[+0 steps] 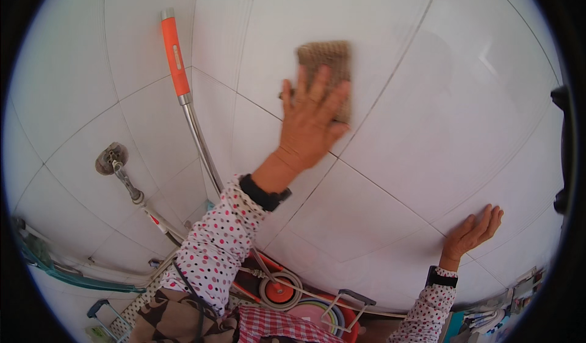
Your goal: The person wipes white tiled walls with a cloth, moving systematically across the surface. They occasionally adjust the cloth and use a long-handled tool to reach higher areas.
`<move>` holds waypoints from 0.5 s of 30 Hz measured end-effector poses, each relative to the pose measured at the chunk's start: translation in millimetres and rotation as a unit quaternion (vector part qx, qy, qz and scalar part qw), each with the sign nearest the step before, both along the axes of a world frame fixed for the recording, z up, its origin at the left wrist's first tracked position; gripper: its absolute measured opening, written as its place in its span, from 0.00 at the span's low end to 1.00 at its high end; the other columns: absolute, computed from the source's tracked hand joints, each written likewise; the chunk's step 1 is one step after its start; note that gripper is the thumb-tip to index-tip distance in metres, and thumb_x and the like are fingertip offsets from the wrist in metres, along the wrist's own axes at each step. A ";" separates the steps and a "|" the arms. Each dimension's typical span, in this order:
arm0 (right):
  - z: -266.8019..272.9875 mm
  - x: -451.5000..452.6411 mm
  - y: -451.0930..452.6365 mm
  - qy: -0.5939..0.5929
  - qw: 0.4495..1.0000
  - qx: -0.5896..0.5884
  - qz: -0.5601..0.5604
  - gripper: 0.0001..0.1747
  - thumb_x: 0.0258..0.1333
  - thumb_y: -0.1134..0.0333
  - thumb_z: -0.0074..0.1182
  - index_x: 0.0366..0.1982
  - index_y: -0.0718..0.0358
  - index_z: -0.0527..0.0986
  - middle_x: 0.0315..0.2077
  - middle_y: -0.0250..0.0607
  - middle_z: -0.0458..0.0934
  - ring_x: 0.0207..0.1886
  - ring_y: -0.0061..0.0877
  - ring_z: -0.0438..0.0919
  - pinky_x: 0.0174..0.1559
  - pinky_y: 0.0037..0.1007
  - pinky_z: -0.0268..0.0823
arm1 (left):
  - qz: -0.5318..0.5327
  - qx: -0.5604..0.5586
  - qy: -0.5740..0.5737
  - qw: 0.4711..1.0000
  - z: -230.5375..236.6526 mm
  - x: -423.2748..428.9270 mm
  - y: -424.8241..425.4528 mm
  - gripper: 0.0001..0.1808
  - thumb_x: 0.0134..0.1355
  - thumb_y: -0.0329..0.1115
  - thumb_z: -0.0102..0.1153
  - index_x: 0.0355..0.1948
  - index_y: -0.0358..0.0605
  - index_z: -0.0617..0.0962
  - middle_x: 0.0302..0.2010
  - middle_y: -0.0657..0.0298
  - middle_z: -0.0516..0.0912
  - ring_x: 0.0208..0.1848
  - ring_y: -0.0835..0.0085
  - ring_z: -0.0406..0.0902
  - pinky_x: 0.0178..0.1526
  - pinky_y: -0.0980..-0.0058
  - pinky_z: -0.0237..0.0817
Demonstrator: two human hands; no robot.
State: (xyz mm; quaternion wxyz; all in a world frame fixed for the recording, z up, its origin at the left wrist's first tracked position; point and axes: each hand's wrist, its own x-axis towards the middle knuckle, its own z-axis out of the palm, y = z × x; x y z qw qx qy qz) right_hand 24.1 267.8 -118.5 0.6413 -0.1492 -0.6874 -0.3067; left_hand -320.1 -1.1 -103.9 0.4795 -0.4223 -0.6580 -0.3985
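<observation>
With fingers spread, my left hand (309,121) presses a brown textured cloth (326,54) flat against the white tiled wall (393,159). Slight blur shows on the hand and the cloth. A small dark bit of something sticks out at the left of my fingers; I cannot tell whether it belongs to the cloth. Lower and to the right, my right hand (474,233) holds nothing and rests at the wall tiles. Both sleeves are white with coloured dots, and a black band circles each wrist.
A mop with an orange grip (175,56) leans in the wall corner. On the left wall is a pipe fitting (111,158) with a hose. Below are a round mop head (280,290), stacked coloured basins (311,313) and a metal-handled carrier (357,297). Assorted items (487,320) lie lower right.
</observation>
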 end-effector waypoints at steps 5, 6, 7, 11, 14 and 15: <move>-17.2 29.4 42.1 0.016 0.999 -0.034 0.008 0.25 0.78 0.65 0.42 0.69 0.68 0.65 0.71 0.48 0.58 0.77 0.45 0.55 0.78 0.50 0.48 | 0.056 0.038 -0.039 0.997 -27.7 -49.2 -10.2 0.40 0.69 0.49 0.57 0.79 0.56 0.61 0.82 0.50 0.48 0.82 0.38 0.41 0.78 0.38 0.29; -21.7 32.9 47.6 0.013 0.999 -0.033 0.004 0.25 0.79 0.64 0.41 0.69 0.68 0.64 0.71 0.48 0.57 0.77 0.45 0.55 0.78 0.50 0.49 | 0.070 0.042 -0.052 0.995 -36.3 -58.8 -12.1 0.38 0.71 0.50 0.54 0.79 0.54 0.60 0.82 0.47 0.48 0.82 0.38 0.41 0.78 0.39 0.29; -26.4 35.9 51.7 0.012 1.000 -0.023 -0.001 0.25 0.79 0.64 0.41 0.69 0.69 0.64 0.71 0.49 0.57 0.77 0.45 0.55 0.78 0.50 0.49 | 0.088 0.045 -0.061 0.993 -43.7 -68.4 -14.1 0.37 0.73 0.50 0.50 0.79 0.51 0.60 0.82 0.44 0.48 0.82 0.38 0.42 0.78 0.41 0.29; -40.2 46.5 57.9 0.013 1.000 -0.022 -0.009 0.25 0.79 0.63 0.41 0.69 0.69 0.64 0.72 0.49 0.57 0.77 0.46 0.55 0.77 0.50 0.49 | 0.068 0.129 -0.102 0.984 -64.2 -104.8 -24.0 0.37 0.75 0.50 0.46 0.80 0.48 0.57 0.81 0.42 0.46 0.82 0.38 0.41 0.79 0.43 0.31; -43.7 48.0 54.7 0.013 1.000 -0.018 -0.013 0.25 0.79 0.63 0.41 0.69 0.69 0.64 0.72 0.50 0.57 0.77 0.47 0.55 0.77 0.50 0.49 | 0.027 0.173 -0.117 0.977 -73.0 -110.7 -21.0 0.39 0.75 0.50 0.45 0.80 0.43 0.53 0.81 0.39 0.43 0.81 0.35 0.38 0.78 0.38 0.30; -40.8 47.1 51.3 0.026 0.999 -0.042 -0.008 0.25 0.79 0.63 0.41 0.69 0.69 0.64 0.72 0.50 0.57 0.77 0.47 0.55 0.77 0.50 0.49 | 0.032 0.171 -0.114 0.978 -73.4 -105.8 -18.8 0.40 0.75 0.51 0.45 0.80 0.41 0.53 0.81 0.38 0.43 0.81 0.35 0.37 0.78 0.38 0.30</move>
